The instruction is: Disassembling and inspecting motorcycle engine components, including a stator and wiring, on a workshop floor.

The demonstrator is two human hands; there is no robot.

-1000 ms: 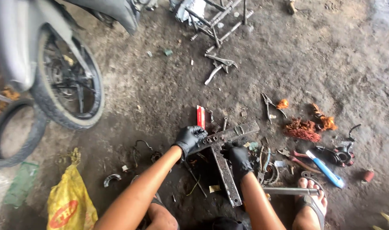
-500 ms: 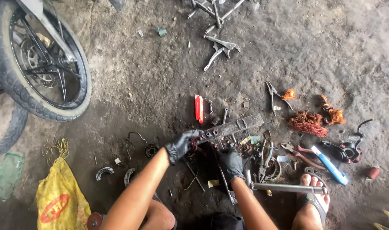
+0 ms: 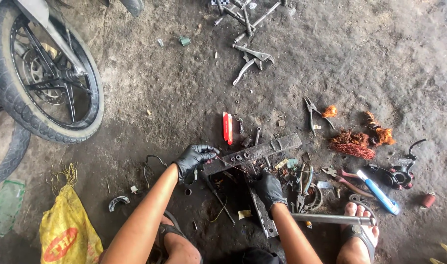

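Both my hands wear black gloves. My left hand (image 3: 193,159) pinches a thin metal rod at the left end of a flat grey metal bar (image 3: 262,150) lying on the dirt floor. My right hand (image 3: 269,188) presses down where that bar crosses a second rusty bar (image 3: 261,215) running toward me. A small red tool (image 3: 227,128) lies just beyond the bars. My foot in a sandal (image 3: 359,231) rests on a long steel pipe (image 3: 326,218) at the right.
A motorcycle wheel (image 3: 47,83) stands at the upper left. A yellow bag (image 3: 67,233) lies lower left. Pliers (image 3: 312,112), tangled copper wire (image 3: 353,144), a blue-handled tool (image 3: 380,193) and scattered small parts lie to the right. Metal levers (image 3: 250,58) lie farther away.
The view has shifted slightly. My left hand has moved a little left along the flat bar and now pinches the thin rod; my right hand stays on the crossing bars.
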